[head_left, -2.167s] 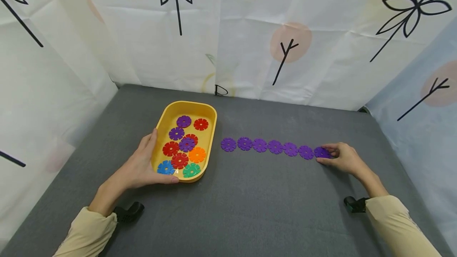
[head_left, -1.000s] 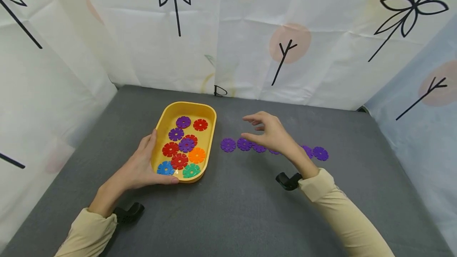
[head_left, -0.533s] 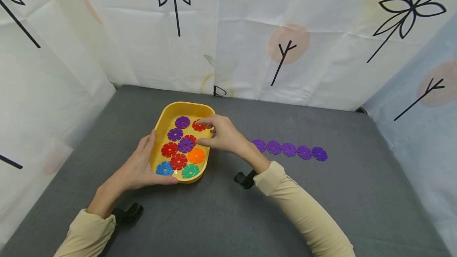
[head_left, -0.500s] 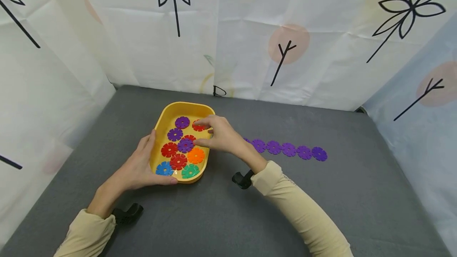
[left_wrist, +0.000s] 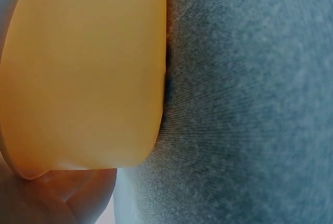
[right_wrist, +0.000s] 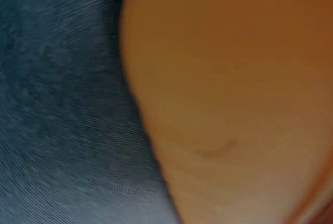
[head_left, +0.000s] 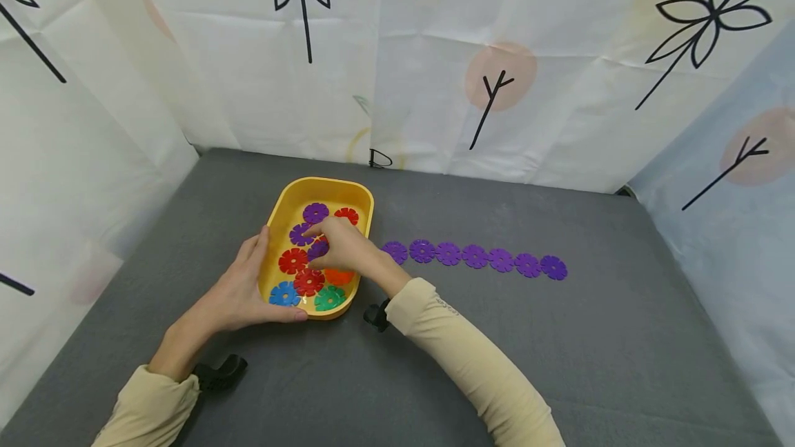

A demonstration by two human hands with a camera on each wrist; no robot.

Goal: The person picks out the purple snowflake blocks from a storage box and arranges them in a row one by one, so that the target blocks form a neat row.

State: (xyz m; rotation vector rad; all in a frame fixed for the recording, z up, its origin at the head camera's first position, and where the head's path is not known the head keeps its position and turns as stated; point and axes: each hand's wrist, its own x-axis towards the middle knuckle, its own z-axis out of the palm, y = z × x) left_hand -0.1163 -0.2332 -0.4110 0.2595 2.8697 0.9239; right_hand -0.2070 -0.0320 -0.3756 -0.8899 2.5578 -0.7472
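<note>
In the head view, my left hand (head_left: 242, 292) grips the near left corner of a yellow tray (head_left: 368, 209), its thumb along the front wall and its fingers at the left side. The left wrist view shows the tray's outer wall (left_wrist: 88, 73) with part of the hand below. My right hand (head_left: 348, 250) is over the tray, thumb and index finger apart around a purple flower-shaped plastic disc (head_left: 317, 250). It hides part of the orange disc (head_left: 338, 277). The right wrist view is mostly the tray's blurred wall (right_wrist: 223, 89); no fingers show there.
Several purple discs (head_left: 475, 256) lie in a row on the grey table (head_left: 472, 357), right of the tray. Inside the tray are also red (head_left: 308, 282), blue (head_left: 285, 294), green (head_left: 330, 298) and more purple discs (head_left: 316, 212). A patterned cloth (head_left: 428, 88) hangs behind.
My right hand has left the purple disc at the right end of the row and moved left, over the row, into the tray. The left hand stays on the tray.
</note>
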